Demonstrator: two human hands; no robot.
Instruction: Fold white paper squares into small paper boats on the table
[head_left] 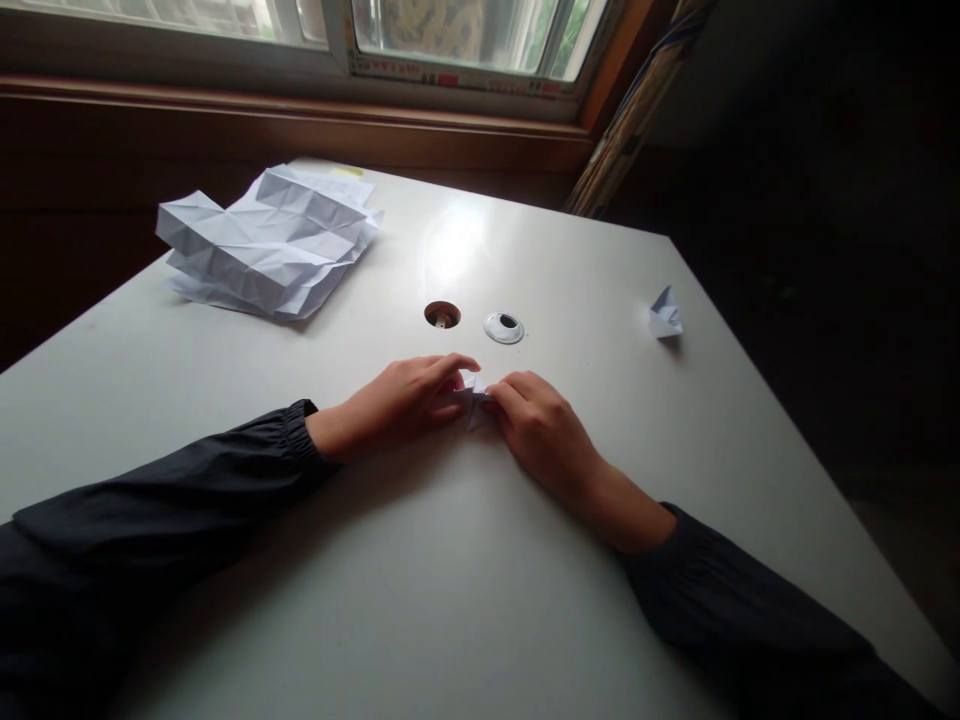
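A small white paper point(475, 402), seemingly part-folded with pointed flaps, is pinched between the left hand point(401, 405) and right hand point(544, 425), at the middle of a white table point(375, 600). One folded piece point(665, 315), apparently done, sits near the right edge; creased sheets point(277, 245) lie spread in a pile at far left, not yet folded small.

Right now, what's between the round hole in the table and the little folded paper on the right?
In the head view, the round cable-hole cover lies between them, on the white table, nearer the hole than the folded paper.
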